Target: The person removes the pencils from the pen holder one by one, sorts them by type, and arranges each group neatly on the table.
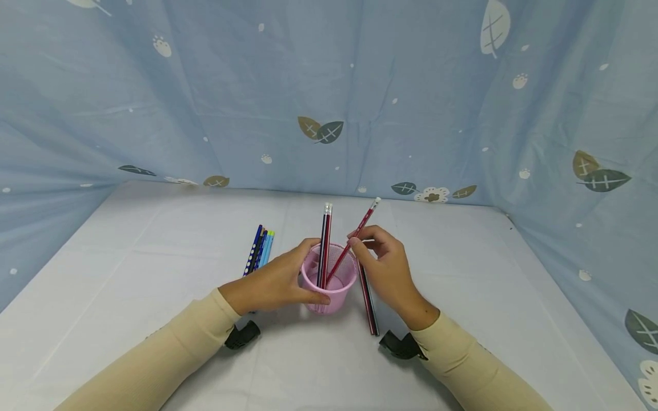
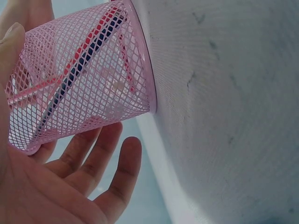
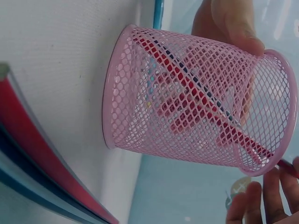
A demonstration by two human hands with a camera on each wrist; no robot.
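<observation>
A pink mesh cup [image 1: 329, 285] stands upright on the white table [image 1: 154, 274]. My left hand [image 1: 280, 282] grips the cup's side, thumb at the front, fingers round the back. Two dark red-striped pencils [image 1: 325, 242] stand inside it. My right hand [image 1: 385, 268] pinches a red pencil [image 1: 360, 231] by its shaft, tilted, its lower end inside the cup. In the left wrist view the cup [image 2: 84, 74] lies against my fingers [image 2: 117, 168]. In the right wrist view the cup [image 3: 196, 93] shows pencils [image 3: 196, 98] through the mesh.
Several blue and dotted pencils [image 1: 259, 250] lie on the table left of the cup. More dark and red pencils [image 1: 368, 305] lie right of the cup, under my right hand, seen close in the right wrist view [image 3: 42, 172]. A blue leaf-print cloth [image 1: 329, 97] walls the table.
</observation>
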